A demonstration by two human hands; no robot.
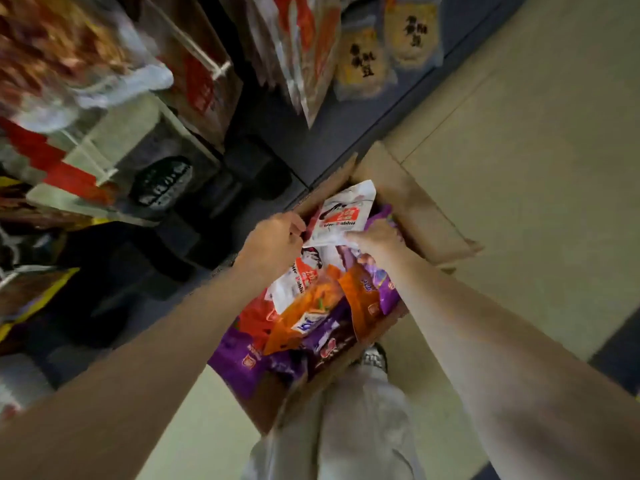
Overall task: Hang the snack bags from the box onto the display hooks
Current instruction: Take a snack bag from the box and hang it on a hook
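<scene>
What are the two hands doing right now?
Left hand: fingers curled on the edge of the white snack bag.
Right hand: grips the same white bag, over the box.

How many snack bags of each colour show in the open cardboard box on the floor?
White bags: 2
Orange bags: 2
Red bags: 1
Purple bags: 3 at least, since they overlap and their edges are hidden
Total: 8 at least

blur: hung bags (pixel 52 64) top-left | hidden: box (pixel 433 220) btm under bags
</scene>
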